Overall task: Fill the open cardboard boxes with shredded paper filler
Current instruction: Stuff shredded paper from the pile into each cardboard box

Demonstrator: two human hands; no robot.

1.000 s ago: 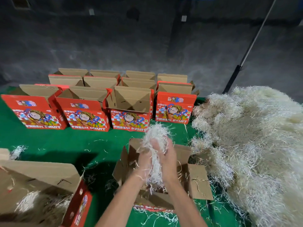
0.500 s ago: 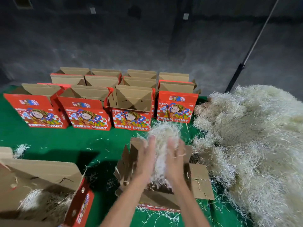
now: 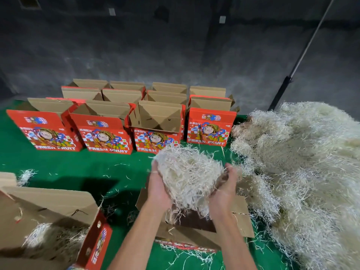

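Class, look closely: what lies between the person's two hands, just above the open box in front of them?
In the head view, a clump of shredded paper fills the gap between the left hand and right hand, above the open box.

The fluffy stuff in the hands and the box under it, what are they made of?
The fluffy clump looks like shredded paper: thin, pale, crinkly matte strips. The box looks like brown corrugated cardboard, plain inside with a glossy red print outside. The left hand and right hand cup the clump.
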